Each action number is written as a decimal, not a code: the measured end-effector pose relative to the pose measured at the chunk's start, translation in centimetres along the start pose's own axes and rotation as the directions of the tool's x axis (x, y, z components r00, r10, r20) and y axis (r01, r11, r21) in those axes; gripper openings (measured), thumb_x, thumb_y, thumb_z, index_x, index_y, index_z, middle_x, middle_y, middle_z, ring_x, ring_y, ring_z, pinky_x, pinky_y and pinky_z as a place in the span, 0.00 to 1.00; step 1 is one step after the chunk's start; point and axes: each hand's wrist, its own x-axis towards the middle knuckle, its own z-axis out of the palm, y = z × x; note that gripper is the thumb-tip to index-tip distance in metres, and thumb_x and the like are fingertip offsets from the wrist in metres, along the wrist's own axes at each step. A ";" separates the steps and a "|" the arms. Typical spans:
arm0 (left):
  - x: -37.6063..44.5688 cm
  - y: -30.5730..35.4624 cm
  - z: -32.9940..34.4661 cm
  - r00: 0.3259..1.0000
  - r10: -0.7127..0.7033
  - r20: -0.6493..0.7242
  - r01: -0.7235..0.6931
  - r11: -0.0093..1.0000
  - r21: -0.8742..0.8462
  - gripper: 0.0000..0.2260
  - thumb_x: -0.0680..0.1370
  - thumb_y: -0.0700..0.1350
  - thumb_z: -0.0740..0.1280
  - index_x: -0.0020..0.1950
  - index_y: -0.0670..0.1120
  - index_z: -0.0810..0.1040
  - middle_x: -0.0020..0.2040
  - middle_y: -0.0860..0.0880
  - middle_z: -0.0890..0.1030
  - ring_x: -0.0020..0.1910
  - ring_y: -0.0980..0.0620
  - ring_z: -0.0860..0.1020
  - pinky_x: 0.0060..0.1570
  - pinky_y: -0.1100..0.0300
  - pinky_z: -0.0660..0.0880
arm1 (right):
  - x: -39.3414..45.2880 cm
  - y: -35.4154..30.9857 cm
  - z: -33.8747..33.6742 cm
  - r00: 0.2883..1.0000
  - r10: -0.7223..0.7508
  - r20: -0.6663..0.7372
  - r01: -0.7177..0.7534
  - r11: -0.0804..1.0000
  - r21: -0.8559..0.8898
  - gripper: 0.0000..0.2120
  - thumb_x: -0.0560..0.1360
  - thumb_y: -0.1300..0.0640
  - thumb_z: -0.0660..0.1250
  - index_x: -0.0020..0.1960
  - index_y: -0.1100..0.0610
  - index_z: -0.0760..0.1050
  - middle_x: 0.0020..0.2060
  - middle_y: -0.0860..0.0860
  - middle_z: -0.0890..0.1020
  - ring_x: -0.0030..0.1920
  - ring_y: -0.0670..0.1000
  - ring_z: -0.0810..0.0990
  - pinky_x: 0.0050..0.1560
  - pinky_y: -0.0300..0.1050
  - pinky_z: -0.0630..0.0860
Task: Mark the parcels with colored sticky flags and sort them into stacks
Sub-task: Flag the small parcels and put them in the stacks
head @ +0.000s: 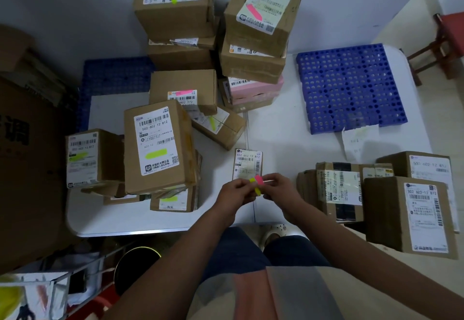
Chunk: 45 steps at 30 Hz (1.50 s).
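A: Both hands close together over the table (288, 124), near its front edge. Left hand (234, 194) pinching the flag pad (256, 186), yellow and pink strips showing. Right hand (277, 189) pinching at the pad's pink end, fingertips curled in. Probably peeling one flag off.

B: Next parcel?

A: Likely the small parcel (248, 164) lying flat just beyond the hands, label up, no flag on it. Unmarked boxes (406, 209) stacked to the right. Marked stacks to the left and at the back: yellow-flagged box (158, 144) near left, pink-flagged box (261, 16) on top of the rear stack.

B: How to do the peel well?

A: Steady the pad with the left, lift only one strip with the right, slowly, from the free end. Hard to tell whether one or two strips are lifted, so worth checking before pulling away. Keep the sticky end off the fingertips.

B: And placing it?

A: Press flat onto the label, clear of the barcode, as on the others. Rub down the glued end so nothing lifts in stacking. Then match colour to stack: pink with pink, yellow with yellow.

B: Risks?

A: Wrong colour picked. Tall rear stack leaning a little, so set anything added there down gently.
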 end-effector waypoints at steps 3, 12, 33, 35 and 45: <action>-0.1 -0.2 -0.2 1.000 -0.004 -0.014 0.003 1.000 -0.028 0.05 0.79 0.41 0.69 0.52 0.40 0.80 0.49 0.42 0.84 0.46 0.50 0.82 0.45 0.63 0.79 | -0.2 0.3 0.1 0.998 0.002 -0.056 0.000 0.999 0.039 0.09 0.76 0.59 0.71 0.52 0.64 0.78 0.46 0.57 0.82 0.45 0.52 0.81 0.42 0.39 0.76; -0.8 0.2 0.0 0.997 0.075 -0.027 -0.076 0.995 -0.066 0.05 0.79 0.44 0.69 0.52 0.45 0.83 0.52 0.48 0.84 0.50 0.49 0.83 0.53 0.59 0.80 | -0.9 -0.3 0.8 0.990 -0.061 -0.129 0.064 0.998 0.019 0.04 0.75 0.60 0.71 0.44 0.61 0.81 0.40 0.55 0.83 0.41 0.51 0.81 0.40 0.37 0.77; 0.3 2.0 -0.3 0.982 0.148 -0.119 -0.135 0.985 0.104 0.10 0.78 0.47 0.70 0.56 0.43 0.83 0.47 0.45 0.83 0.41 0.52 0.79 0.38 0.66 0.77 | -1.0 -1.6 1.0 0.962 -0.163 -0.219 0.159 0.987 -0.033 0.06 0.78 0.58 0.68 0.49 0.60 0.83 0.36 0.53 0.83 0.37 0.47 0.81 0.41 0.36 0.79; 0.5 1.9 -0.4 0.980 0.152 -0.125 -0.136 0.982 0.128 0.10 0.78 0.46 0.69 0.55 0.42 0.83 0.46 0.45 0.83 0.41 0.52 0.79 0.39 0.64 0.78 | -0.9 -1.6 1.0 0.962 -0.156 -0.222 0.157 0.988 -0.017 0.05 0.77 0.59 0.69 0.47 0.59 0.83 0.35 0.53 0.83 0.37 0.47 0.80 0.41 0.37 0.78; 0.3 2.1 -0.8 0.978 0.169 -0.125 -0.147 0.974 0.172 0.09 0.80 0.44 0.67 0.57 0.43 0.81 0.45 0.48 0.83 0.41 0.54 0.80 0.37 0.67 0.77 | -0.9 -1.8 1.5 0.984 -0.076 -0.159 0.101 0.982 0.158 0.04 0.77 0.61 0.68 0.47 0.59 0.82 0.36 0.54 0.82 0.38 0.48 0.79 0.45 0.40 0.79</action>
